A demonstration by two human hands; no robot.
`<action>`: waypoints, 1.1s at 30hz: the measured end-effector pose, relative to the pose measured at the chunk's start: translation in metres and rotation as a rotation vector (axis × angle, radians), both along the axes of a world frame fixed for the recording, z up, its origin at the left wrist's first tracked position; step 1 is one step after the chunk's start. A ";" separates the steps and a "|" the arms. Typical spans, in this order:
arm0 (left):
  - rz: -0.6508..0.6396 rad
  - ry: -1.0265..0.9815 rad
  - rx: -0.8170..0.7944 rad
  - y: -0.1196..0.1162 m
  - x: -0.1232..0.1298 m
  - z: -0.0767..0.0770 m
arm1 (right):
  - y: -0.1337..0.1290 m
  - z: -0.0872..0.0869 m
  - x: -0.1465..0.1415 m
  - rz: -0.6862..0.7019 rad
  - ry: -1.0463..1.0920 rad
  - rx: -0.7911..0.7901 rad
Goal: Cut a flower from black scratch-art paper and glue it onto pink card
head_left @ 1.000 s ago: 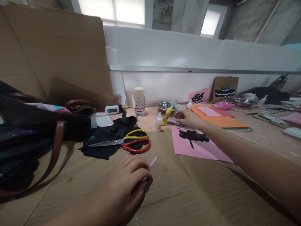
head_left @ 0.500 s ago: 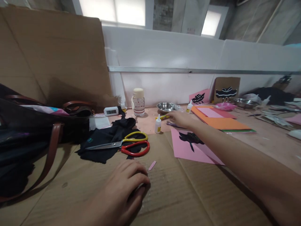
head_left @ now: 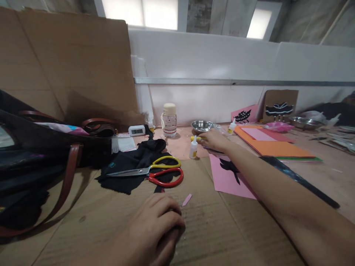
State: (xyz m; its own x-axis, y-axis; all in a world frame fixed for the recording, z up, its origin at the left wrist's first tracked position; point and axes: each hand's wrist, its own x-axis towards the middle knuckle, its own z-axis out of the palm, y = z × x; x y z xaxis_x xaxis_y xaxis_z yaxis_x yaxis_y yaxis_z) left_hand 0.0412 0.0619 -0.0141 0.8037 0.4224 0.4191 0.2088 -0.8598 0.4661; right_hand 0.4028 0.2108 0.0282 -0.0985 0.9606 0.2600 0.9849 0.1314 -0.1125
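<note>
My right hand (head_left: 215, 140) reaches across to the back of the work surface. Its fingers are closed at one end of a slim yellow pen-like tool (head_left: 195, 138), whose kind I cannot make out. A white glue bottle (head_left: 193, 149) stands upright just in front. Under my right forearm lies a pink paper sheet (head_left: 223, 177) with a black cut-out shape (head_left: 230, 168). My left hand (head_left: 159, 225) rests on cardboard (head_left: 205, 229), fingers curled in, their inside hidden. A small pink paper strip (head_left: 187, 200) lies beside it. Red-and-yellow-handled scissors (head_left: 149, 171) rest on black cloth (head_left: 122, 181).
A dark bag (head_left: 94, 151) stands at left. Behind are a small digital clock (head_left: 137, 130), a cream-lidded bottle (head_left: 169, 120), a metal bowl (head_left: 202, 126) and another glue bottle (head_left: 232, 127). Coloured paper (head_left: 283, 148) and a long dark strip (head_left: 302, 181) lie at right.
The view has turned slightly left, so everything sits further right. The yellow tool lies more level. The dark strip now shows beyond my right forearm. My left hand stays in place.
</note>
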 end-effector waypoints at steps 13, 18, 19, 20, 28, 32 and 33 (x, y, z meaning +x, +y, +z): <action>-0.005 0.071 -0.040 -0.003 -0.004 -0.003 | -0.009 0.014 -0.031 -0.075 0.206 0.105; 0.007 0.072 -0.021 -0.003 -0.003 -0.002 | -0.013 0.012 -0.039 -0.046 0.187 0.070; 0.007 0.074 -0.016 -0.003 -0.003 -0.002 | -0.013 0.014 -0.038 -0.044 0.186 0.072; 0.004 0.069 -0.009 -0.003 -0.003 -0.001 | -0.014 0.017 -0.038 -0.044 0.186 0.077; -0.009 0.041 0.008 -0.004 0.000 0.004 | -0.034 0.044 -0.017 -0.106 0.159 0.126; -0.002 0.049 -0.013 -0.004 -0.002 0.003 | -0.065 0.031 0.003 -0.085 0.052 0.051; 0.001 0.053 -0.019 -0.004 -0.002 0.002 | -0.073 0.025 0.008 -0.080 0.024 0.027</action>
State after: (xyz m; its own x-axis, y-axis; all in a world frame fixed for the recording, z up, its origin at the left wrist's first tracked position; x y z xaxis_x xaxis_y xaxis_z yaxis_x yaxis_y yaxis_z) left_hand 0.0387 0.0576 -0.0117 0.8239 0.4309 0.3681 0.2345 -0.8505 0.4708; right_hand 0.4104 0.1382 0.0532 -0.0147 0.9577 0.2873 0.9894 0.0554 -0.1340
